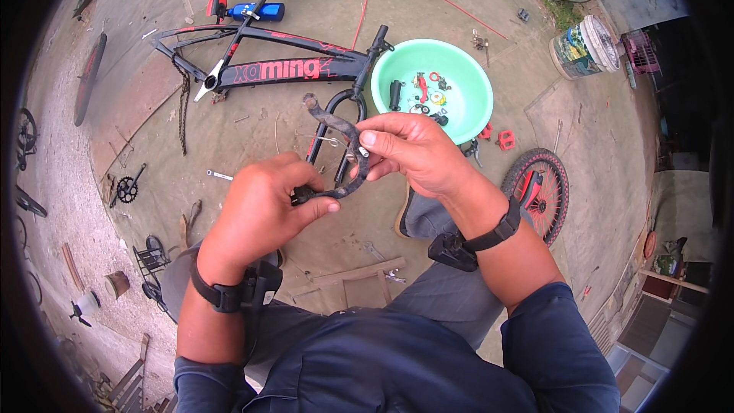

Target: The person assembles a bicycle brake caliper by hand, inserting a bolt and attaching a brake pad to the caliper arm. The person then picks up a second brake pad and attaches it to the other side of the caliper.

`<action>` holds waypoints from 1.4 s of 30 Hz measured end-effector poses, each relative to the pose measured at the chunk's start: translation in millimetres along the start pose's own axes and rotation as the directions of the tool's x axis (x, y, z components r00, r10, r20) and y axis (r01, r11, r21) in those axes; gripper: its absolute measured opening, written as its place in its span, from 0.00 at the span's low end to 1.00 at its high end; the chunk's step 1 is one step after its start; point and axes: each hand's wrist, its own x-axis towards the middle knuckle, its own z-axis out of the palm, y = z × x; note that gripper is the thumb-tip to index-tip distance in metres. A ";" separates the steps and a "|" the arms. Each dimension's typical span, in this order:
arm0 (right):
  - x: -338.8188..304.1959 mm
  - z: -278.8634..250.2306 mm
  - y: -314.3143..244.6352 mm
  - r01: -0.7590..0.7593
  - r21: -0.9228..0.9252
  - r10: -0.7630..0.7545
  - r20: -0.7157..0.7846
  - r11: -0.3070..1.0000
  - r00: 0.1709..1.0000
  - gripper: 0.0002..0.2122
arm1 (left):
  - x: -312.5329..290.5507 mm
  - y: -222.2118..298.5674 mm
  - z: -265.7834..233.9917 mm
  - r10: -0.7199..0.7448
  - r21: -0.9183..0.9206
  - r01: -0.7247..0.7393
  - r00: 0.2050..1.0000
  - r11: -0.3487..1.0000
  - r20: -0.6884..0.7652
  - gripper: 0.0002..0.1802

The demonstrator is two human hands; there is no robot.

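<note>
Between my two hands is a bicycle brake caliper [329, 118], a curved, dirty black metal part with a small bright bolt near its middle and thin wire at its side. My left hand [265, 203] is closed round its lower end. With thumb and fingers, my right hand [409, 153] pinches it by the bolt. Just beyond lies a black and red bicycle frame [290, 61] on its side, its fork [336, 118] partly hidden behind the caliper and my hands. A mint-green basin [478, 92] with several small bicycle parts stands past my right hand.
Red pedals [505, 140] and a small wheel with a red rim [541, 197] lie to the right. A crankset [128, 187] and pliers [188, 223] lie left. A wrench [220, 175] is near my left hand. A white bucket [585, 47] stands far right; wooden strips [359, 274] lie between my legs.
</note>
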 end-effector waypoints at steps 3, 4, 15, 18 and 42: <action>-0.3 0.8 0.0 0.011 -0.010 -0.011 0.008 1.000 1.000 0.14 | -0.6 0.3 -2.4 -0.034 0.005 0.034 0.999 0.999 0.003 0.15; -0.4 1.5 0.1 0.014 -0.009 -0.014 0.008 1.000 1.000 0.14 | -1.0 0.4 -3.2 -0.040 -0.002 0.040 0.999 0.999 -0.003 0.15; -2.7 4.5 -1.6 0.050 0.027 -0.049 -0.014 0.998 0.999 0.14 | -3.3 2.7 -7.7 -0.067 -0.158 0.078 0.995 0.984 0.070 0.23; -3.4 3.4 -4.1 0.047 0.011 -0.046 -0.035 0.999 0.998 0.14 | -5.2 -3.6 -22.1 -0.086 -0.303 0.118 0.989 0.946 0.119 0.30; -0.6 18.6 10.3 -0.078 0.018 0.077 0.067 0.997 0.995 0.15 | 6.3 -0.6 1.5 -0.383 -0.841 0.125 0.918 0.526 -0.103 0.11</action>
